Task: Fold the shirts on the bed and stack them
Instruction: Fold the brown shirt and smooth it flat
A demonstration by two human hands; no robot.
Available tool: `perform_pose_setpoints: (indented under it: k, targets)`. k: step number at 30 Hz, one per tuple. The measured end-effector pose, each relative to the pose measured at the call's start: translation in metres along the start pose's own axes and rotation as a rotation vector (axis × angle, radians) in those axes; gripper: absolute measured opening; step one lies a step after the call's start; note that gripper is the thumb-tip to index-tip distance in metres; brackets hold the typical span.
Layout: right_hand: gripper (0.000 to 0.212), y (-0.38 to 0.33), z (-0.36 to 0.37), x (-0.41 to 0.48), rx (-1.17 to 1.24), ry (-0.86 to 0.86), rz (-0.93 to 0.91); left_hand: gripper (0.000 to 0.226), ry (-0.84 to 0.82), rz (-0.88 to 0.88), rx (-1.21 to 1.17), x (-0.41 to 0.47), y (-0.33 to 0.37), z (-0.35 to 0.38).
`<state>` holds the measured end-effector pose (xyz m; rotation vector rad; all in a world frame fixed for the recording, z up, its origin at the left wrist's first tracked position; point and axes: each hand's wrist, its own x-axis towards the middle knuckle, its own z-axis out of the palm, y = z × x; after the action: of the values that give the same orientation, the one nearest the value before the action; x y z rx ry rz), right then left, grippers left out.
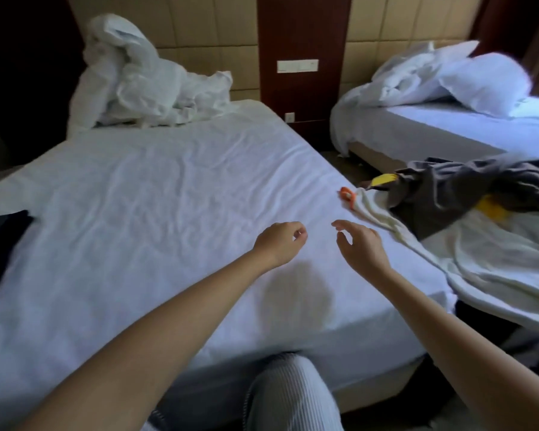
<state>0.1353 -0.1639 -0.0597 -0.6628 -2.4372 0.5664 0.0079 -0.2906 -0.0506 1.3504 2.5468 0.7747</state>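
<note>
We view from a head-worn wide-angle camera, we face forward and down across the bed (156, 194), we sit close above the left hand (279, 241) and right hand (360, 245), both reaching in from the lower edge, second bed (433, 132) at upper right.

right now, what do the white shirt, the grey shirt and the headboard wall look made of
White shirt: soft matte fabric, likely cotton; it drapes in limp creases. Grey shirt: similar matte cloth, crumpled. Headboard wall: probably padded leatherette: stitched beige squares, faint sheen.
</note>
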Motion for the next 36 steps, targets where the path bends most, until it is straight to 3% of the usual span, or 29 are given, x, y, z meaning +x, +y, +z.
perform_pose_setpoints:
  k: [7,13,16,19,21,23,25,29,30,33,36]
  targets:
    - [0.045,0.082,0.017,-0.007,-0.141,0.128,0.236,0.029,-0.02,0.053,-0.138,0.077,0.043,0.065]
    - [0.047,0.101,0.03,0.001,-0.061,0.26,0.309,0.032,0.059,0.046,-0.191,0.146,0.067,0.104]
    - [0.057,0.103,0.036,0.002,-0.093,0.269,0.318,0.047,0.145,-0.046,-0.194,0.183,0.08,0.115]
    - [0.068,0.106,0.041,0.004,-0.139,0.267,0.31,0.064,0.126,-0.131,-0.172,0.206,0.086,0.132]
    - [0.073,0.107,0.042,0.006,-0.159,0.26,0.319,0.066,0.118,-0.043,-0.002,0.208,0.087,0.146]
    - [0.074,0.107,0.043,0.006,-0.167,0.242,0.319,0.048,0.202,0.059,0.095,0.206,0.084,0.154]
    - [0.074,0.107,0.042,0.006,-0.157,0.245,0.327,0.032,0.273,0.118,0.101,0.203,0.079,0.155]
    - [0.072,0.104,0.042,0.004,-0.109,0.299,0.337,0.032,0.456,0.307,0.045,0.203,0.087,0.156]
    - [0.071,0.103,0.042,0.004,-0.085,0.312,0.338,0.04,0.428,0.313,0.02,0.207,0.095,0.154]
    - [0.068,0.104,0.042,0.004,-0.01,0.359,0.347,0.077,0.097,0.171,0.047,0.222,0.117,0.155]
    - [0.062,0.104,0.042,0.004,0.026,0.413,0.348,0.089,-0.074,0.062,-0.004,0.236,0.132,0.165]
